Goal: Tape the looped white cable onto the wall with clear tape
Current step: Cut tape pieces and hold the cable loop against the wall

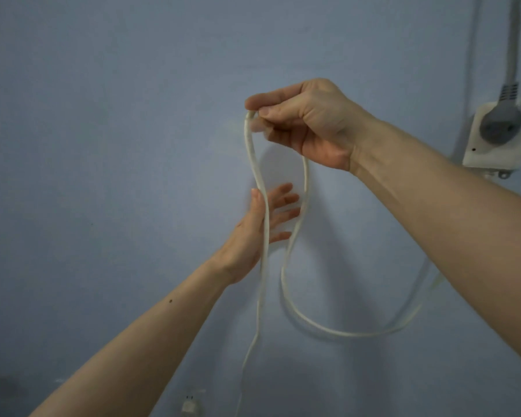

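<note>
The right hand (306, 121) pinches the top bend of the white cable (306, 188) between thumb and fingertips, holding it up close to the blue wall (103, 115). The left hand (260, 224) is open, fingers spread and relaxed, just behind the left strand; whether it touches the cable or the wall is unclear. From the pinch the cable hangs in two strands: one drops straight down past the left wrist, the other sweeps right into a wide loop that passes behind the right forearm. Low on the wall sits a small white plug (189, 405), and at the right edge a white socket box (494, 139) holds a grey plug (501, 118).

No clear tape is visible. The risk is that the single pinch carries the whole loop: if it slackens while a hand goes for tape, the loop will likely sag or spring open, and tape pressed over a shifting cable would hold poorly.
</note>
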